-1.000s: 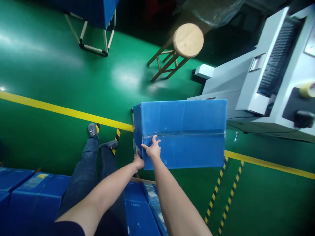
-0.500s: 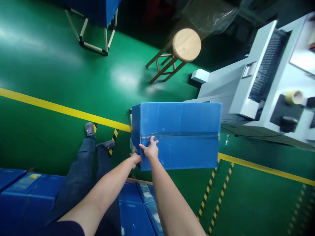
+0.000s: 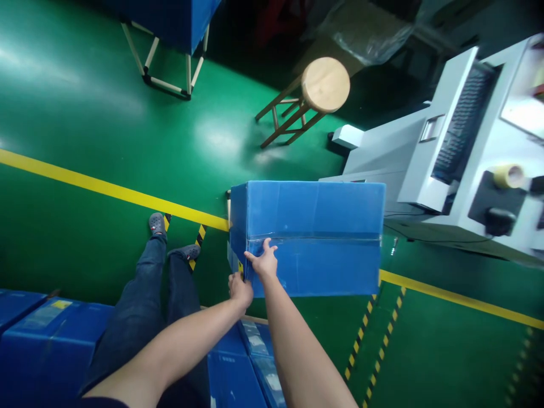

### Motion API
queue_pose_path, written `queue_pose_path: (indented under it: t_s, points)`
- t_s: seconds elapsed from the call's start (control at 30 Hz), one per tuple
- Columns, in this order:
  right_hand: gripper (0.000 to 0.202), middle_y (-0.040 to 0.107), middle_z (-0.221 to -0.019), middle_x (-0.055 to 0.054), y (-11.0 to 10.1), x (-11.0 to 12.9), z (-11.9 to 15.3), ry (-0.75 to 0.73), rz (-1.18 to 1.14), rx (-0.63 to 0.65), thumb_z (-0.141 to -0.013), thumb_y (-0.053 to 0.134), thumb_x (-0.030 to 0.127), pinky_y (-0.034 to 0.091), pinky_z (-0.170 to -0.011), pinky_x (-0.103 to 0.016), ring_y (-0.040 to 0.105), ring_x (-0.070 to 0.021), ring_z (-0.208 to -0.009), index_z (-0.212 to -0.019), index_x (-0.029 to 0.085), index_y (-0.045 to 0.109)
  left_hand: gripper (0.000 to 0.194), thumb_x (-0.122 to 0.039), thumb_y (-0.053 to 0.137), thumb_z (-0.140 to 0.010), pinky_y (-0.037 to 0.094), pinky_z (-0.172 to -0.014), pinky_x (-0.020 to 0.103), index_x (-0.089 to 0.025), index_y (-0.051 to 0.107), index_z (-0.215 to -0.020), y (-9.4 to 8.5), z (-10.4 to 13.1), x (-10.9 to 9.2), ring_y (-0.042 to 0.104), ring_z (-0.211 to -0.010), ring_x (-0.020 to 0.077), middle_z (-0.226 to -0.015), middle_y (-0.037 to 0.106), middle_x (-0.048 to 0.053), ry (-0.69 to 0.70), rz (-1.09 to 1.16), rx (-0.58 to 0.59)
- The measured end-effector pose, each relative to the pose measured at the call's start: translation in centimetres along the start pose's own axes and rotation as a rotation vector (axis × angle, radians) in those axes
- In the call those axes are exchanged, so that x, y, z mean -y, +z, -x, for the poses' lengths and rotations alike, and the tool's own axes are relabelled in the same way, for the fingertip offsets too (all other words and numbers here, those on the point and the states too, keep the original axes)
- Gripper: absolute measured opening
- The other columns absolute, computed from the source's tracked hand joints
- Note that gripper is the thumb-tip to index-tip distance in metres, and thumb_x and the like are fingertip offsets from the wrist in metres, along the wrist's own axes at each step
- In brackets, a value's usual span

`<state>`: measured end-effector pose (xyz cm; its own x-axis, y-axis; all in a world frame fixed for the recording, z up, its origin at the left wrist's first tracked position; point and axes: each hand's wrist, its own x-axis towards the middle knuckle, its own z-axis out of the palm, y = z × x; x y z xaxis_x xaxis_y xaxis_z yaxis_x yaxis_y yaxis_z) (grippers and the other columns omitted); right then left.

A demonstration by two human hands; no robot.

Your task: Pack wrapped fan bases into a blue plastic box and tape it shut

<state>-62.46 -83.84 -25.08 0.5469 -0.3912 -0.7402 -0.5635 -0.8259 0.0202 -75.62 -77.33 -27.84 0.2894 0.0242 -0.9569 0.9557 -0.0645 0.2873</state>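
A large blue box (image 3: 314,209) stands in front of me, with a taped seam running along its top. My right hand (image 3: 264,262) lies on the top near its left end, fingers spread and touching the surface beside the seam. Low at the box's left end, my left hand (image 3: 241,290) is against the near corner with its fingers curled in. A small yellow label (image 3: 240,267) shows on the end face just above those fingers. Whatever the left fingers pinch, if anything, is hidden.
Several blue boxes (image 3: 55,328) line the near side by my legs. Beyond the box are a wooden stool (image 3: 325,85) and a grey-white machine (image 3: 382,141) with a tape roll (image 3: 508,176) on it. A pipe-frame stand (image 3: 168,86) is at the back left. Yellow lines (image 3: 114,190) mark the green floor.
My left hand has shifted slightly right and down along the box's end, and its wrist has turned; the yellow label shows more clearly. My right hand stays on the top. The view has moved slightly.
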Motion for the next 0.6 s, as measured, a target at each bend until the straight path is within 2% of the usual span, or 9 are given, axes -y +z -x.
queue_pose_path:
  t_s: [0.13, 0.2, 0.27, 0.37, 0.47, 0.53, 0.6]
  points:
    - [0.111, 0.012, -0.182, -0.027, -0.2, 0.0, 0.2, -0.011, 0.017, 0.002, -0.095, 0.075, 0.059, 0.048, -0.120, -0.051, 0.055, -0.0477, -0.148, -0.180, 0.027, 0.012, 0.026, -0.029, 0.047, -0.104, 0.051, -0.107, 0.044, -0.021, 0.062, -0.124, 0.3, 0.8, -1.6, 0.067, -0.128, 0.0339, -0.134, 0.069, 0.021, -0.038, -0.005, -0.090]
    - [0.107, 0.014, -0.180, -0.030, -0.5, 0.3, 0.6, -0.014, 0.022, -0.001, -0.096, 0.072, 0.057, 0.047, -0.121, -0.053, 0.057, -0.0482, -0.146, -0.179, 0.023, 0.014, 0.019, -0.025, 0.047, -0.104, 0.053, -0.101, 0.043, -0.024, 0.061, -0.116, 0.2, 1.2, -2.6, 0.071, -0.118, 0.0321, -0.124, 0.073, 0.019, -0.049, 0.008, -0.112]
    - [0.102, 0.017, -0.177, -0.036, -0.7, 0.3, 0.7, -0.018, 0.022, -0.009, -0.097, 0.069, 0.054, 0.046, -0.120, -0.056, 0.060, -0.0501, -0.143, -0.178, 0.018, 0.018, 0.017, -0.021, 0.049, -0.102, 0.053, -0.100, 0.043, -0.027, 0.061, -0.110, 0.1, 1.5, -3.5, 0.073, -0.115, 0.0318, -0.121, 0.075, 0.017, -0.062, 0.022, -0.138]
    - [0.100, 0.015, -0.178, -0.036, -0.1, -0.6, -0.6, -0.032, 0.038, -0.008, -0.099, 0.063, 0.057, 0.050, -0.114, -0.056, 0.061, -0.0530, -0.139, -0.178, 0.016, 0.018, 0.027, -0.009, 0.054, -0.092, 0.053, -0.102, 0.043, -0.028, 0.063, -0.110, -0.1, 1.3, -4.4, 0.074, -0.119, 0.0321, -0.122, 0.077, 0.017, -0.074, 0.028, -0.167]
    - [0.101, 0.015, -0.178, -0.035, 1.4, -2.2, -3.0, -0.072, 0.071, -0.028, -0.099, 0.058, 0.064, 0.053, -0.108, -0.056, 0.061, -0.0543, -0.138, -0.178, 0.017, 0.015, 0.043, 0.001, 0.057, -0.080, 0.053, -0.103, 0.041, -0.026, 0.068, -0.112, -0.4, 0.6, -4.9, 0.075, -0.121, 0.0312, -0.123, 0.078, 0.018, -0.072, 0.005, -0.179]
    - [0.103, 0.016, -0.178, -0.034, 2.6, -3.2, -4.5, -0.091, 0.059, -0.046, -0.098, 0.056, 0.067, 0.055, -0.104, -0.058, 0.064, -0.0551, -0.135, -0.178, 0.018, 0.015, 0.042, -0.002, 0.058, -0.079, 0.054, -0.104, 0.039, -0.028, 0.073, -0.108, -1.1, 0.0, -5.1, 0.075, -0.122, 0.0291, -0.123, 0.080, 0.016, 0.010, -0.073, -0.127]
    - [0.103, 0.017, -0.177, -0.034, 3.7, -4.0, -5.6, -0.104, 0.042, -0.054, -0.097, 0.052, 0.069, 0.056, -0.100, -0.061, 0.066, -0.0561, -0.131, -0.179, 0.018, 0.016, 0.036, -0.008, 0.056, -0.084, 0.056, -0.101, 0.036, -0.030, 0.078, -0.103, -2.9, -0.8, -5.2, 0.077, -0.118, 0.0261, -0.118, 0.083, 0.013, 0.127, -0.190, -0.054]
